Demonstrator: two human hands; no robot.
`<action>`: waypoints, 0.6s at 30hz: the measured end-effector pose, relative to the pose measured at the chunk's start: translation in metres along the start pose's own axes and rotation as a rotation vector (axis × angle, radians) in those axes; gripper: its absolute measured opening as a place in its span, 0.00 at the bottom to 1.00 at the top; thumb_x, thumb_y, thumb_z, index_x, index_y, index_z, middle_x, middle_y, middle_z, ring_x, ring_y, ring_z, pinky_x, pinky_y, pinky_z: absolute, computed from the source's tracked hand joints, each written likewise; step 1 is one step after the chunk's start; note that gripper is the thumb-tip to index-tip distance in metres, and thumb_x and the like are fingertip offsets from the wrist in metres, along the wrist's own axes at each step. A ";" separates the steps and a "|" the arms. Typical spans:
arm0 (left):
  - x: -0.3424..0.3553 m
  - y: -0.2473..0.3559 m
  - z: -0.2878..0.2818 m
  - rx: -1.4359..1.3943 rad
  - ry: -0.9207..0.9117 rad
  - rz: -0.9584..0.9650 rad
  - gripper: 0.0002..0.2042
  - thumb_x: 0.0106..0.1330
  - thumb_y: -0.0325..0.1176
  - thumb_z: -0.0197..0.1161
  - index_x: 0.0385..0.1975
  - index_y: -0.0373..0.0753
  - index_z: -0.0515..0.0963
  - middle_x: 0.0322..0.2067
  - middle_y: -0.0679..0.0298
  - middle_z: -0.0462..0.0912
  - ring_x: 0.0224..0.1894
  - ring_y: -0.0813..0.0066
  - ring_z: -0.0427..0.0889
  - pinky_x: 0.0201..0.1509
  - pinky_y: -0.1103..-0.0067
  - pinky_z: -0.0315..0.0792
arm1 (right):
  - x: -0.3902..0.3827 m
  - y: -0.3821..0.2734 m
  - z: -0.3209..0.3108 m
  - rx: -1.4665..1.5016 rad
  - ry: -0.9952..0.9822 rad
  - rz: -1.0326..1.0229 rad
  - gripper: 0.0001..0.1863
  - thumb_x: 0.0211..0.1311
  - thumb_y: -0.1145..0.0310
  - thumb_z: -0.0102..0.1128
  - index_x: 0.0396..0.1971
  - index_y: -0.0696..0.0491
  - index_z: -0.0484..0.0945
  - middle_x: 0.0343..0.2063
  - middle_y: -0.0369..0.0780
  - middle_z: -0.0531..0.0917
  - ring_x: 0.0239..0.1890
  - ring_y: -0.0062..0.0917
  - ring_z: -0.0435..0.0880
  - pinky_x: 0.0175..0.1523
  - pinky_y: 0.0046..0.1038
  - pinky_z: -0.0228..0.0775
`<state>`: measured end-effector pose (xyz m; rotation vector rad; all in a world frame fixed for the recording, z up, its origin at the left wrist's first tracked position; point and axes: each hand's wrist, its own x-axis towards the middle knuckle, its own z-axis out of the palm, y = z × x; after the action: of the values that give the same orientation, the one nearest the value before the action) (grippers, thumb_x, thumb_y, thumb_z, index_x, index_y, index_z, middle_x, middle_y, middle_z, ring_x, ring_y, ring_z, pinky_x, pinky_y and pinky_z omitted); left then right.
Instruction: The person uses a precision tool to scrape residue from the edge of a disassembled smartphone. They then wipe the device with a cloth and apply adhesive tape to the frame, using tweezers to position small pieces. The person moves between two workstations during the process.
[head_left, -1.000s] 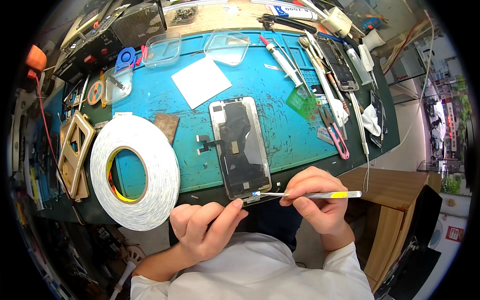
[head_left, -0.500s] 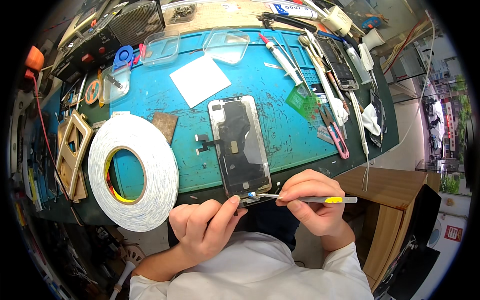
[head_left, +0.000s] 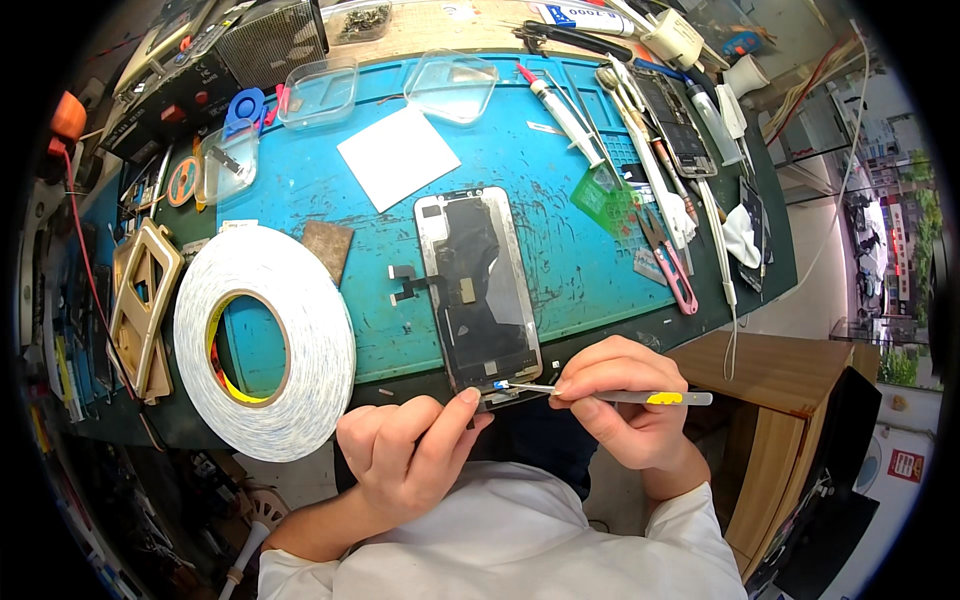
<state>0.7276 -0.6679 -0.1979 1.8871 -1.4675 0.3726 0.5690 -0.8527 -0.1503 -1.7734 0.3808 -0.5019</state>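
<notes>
A phone screen assembly (head_left: 486, 290) lies back side up on the blue mat, its lower end at the mat's front edge. From its left side sticks a dark flex cable (head_left: 406, 283). My left hand (head_left: 405, 450) pinches the lower left corner between thumb and forefinger. A slim grey tool with a yellow grip patch (head_left: 660, 398) is in my right hand (head_left: 630, 405), held like a pen. Its thin metal tip points left and meets a small blue-and-white piece (head_left: 502, 384) at the screen's lower edge. Whether the tip is a blade I cannot tell.
A large roll of white double-sided tape (head_left: 325, 350) stands left of the screen. Beyond lie a white square sheet (head_left: 398, 158) and clear plastic trays (head_left: 450, 85). To the right are pink-handled snips (head_left: 684, 290), a syringe (head_left: 565, 120) and an opened phone (head_left: 680, 135).
The tool's tip has shifted very slightly at the screen's lower edge. Both hands keep their grips, and the whole view has drifted a little.
</notes>
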 end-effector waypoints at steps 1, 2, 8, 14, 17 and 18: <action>0.000 0.000 0.000 0.002 -0.001 -0.001 0.17 0.58 0.39 0.78 0.48 0.45 0.87 0.38 0.74 0.75 0.39 0.74 0.68 0.41 0.75 0.60 | 0.000 0.000 0.000 -0.002 -0.002 -0.003 0.10 0.58 0.83 0.68 0.40 0.58 0.88 0.35 0.42 0.88 0.37 0.28 0.87 0.41 0.26 0.79; -0.001 0.000 0.000 0.004 -0.002 -0.002 0.17 0.58 0.39 0.78 0.47 0.45 0.87 0.38 0.74 0.76 0.39 0.74 0.68 0.41 0.75 0.60 | 0.000 0.001 0.000 0.000 -0.001 -0.003 0.10 0.58 0.83 0.68 0.40 0.58 0.88 0.35 0.42 0.88 0.37 0.28 0.87 0.41 0.26 0.79; 0.000 0.001 0.000 0.001 -0.003 -0.010 0.17 0.58 0.39 0.78 0.47 0.46 0.87 0.38 0.74 0.76 0.39 0.74 0.68 0.42 0.75 0.61 | 0.000 0.001 0.001 0.004 0.009 0.003 0.10 0.58 0.83 0.68 0.39 0.58 0.88 0.35 0.42 0.88 0.37 0.28 0.87 0.41 0.25 0.79; -0.001 0.001 0.000 0.006 -0.002 -0.007 0.17 0.58 0.39 0.78 0.47 0.46 0.87 0.38 0.74 0.75 0.39 0.74 0.68 0.42 0.74 0.61 | 0.000 0.000 0.002 -0.001 0.013 0.006 0.10 0.57 0.83 0.69 0.39 0.58 0.88 0.35 0.42 0.88 0.36 0.28 0.87 0.40 0.25 0.79; 0.000 0.001 0.000 0.001 -0.008 -0.007 0.17 0.58 0.39 0.78 0.47 0.45 0.87 0.38 0.74 0.75 0.39 0.73 0.68 0.42 0.74 0.61 | 0.000 0.000 0.002 -0.005 0.014 0.003 0.10 0.57 0.83 0.69 0.39 0.58 0.88 0.35 0.42 0.88 0.36 0.28 0.87 0.40 0.25 0.79; 0.000 0.001 0.000 0.001 -0.009 -0.008 0.17 0.58 0.39 0.78 0.47 0.45 0.87 0.38 0.74 0.75 0.39 0.73 0.68 0.42 0.74 0.61 | 0.000 0.000 0.002 -0.008 0.011 0.002 0.10 0.57 0.83 0.69 0.39 0.58 0.88 0.35 0.42 0.88 0.36 0.28 0.87 0.40 0.25 0.79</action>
<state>0.7267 -0.6677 -0.1976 1.8968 -1.4659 0.3620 0.5702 -0.8517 -0.1507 -1.7780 0.3931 -0.5099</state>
